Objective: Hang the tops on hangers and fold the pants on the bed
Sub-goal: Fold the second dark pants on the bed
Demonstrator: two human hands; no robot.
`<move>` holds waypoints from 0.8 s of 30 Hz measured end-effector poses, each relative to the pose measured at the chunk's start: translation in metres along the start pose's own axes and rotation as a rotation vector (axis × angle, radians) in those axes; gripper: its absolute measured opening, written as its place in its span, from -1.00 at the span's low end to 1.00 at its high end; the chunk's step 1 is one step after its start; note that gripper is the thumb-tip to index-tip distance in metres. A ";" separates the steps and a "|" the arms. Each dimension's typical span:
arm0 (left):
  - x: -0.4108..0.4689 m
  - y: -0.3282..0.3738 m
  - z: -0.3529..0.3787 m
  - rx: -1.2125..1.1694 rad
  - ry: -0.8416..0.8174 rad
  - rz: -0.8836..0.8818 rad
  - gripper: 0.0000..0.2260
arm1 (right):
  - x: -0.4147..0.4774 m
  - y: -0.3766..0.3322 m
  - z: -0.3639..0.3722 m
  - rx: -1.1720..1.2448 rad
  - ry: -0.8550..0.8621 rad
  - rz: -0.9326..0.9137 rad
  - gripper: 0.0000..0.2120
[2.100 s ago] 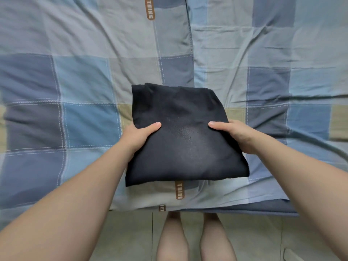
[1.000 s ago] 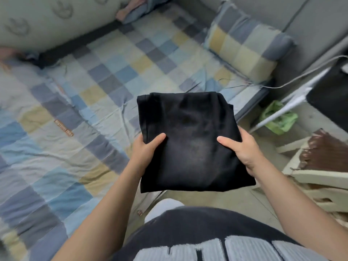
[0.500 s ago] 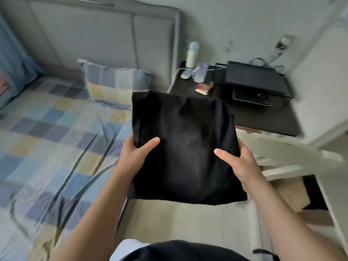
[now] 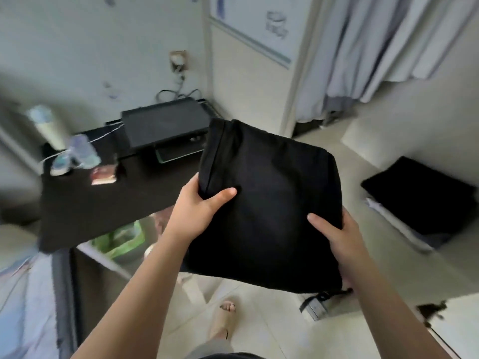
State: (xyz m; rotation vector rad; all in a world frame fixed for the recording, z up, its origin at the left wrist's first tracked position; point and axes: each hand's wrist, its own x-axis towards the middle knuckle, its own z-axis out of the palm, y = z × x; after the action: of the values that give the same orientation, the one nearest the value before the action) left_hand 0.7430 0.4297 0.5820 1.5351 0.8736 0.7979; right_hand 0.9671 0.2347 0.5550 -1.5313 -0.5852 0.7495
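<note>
I hold a folded pair of black pants [image 4: 269, 203] in the air in front of me, over the floor. My left hand [image 4: 199, 206] grips its left edge with the thumb on top. My right hand [image 4: 334, 237] grips its right edge, thumb on top, fingers hidden underneath. A corner of the bed with the checked sheet [image 4: 23, 301] shows at the lower left. No hangers or tops are visible.
A black side table [image 4: 85, 200] to my left carries a black printer [image 4: 163, 125], a bottle [image 4: 49, 128] and small items. A stack of folded dark and light clothes [image 4: 417, 203] lies on a pale surface at right. Curtains [image 4: 388, 47] hang at the back right. Tiled floor lies below.
I lifted the folded pants off the bed and turned right with them, away from the bed, past the side table toward the curtain. Both hands keep the same grip.
</note>
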 end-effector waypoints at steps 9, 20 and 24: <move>0.157 0.012 0.147 0.083 -0.489 -0.074 -0.48 | 0.045 -0.005 -0.077 0.077 0.445 0.059 -0.47; 0.237 -0.002 0.318 0.226 -0.760 -0.026 -0.44 | 0.098 0.040 -0.162 0.250 0.740 0.241 -0.66; 0.265 -0.009 0.359 0.279 -0.706 -0.011 -0.45 | 0.154 0.060 -0.183 0.300 0.847 0.217 -0.59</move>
State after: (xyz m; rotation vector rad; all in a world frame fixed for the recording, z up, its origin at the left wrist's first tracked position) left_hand 1.1829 0.4857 0.5332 1.8774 0.4692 0.0859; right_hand 1.2016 0.2225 0.4806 -1.4714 0.3155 0.2685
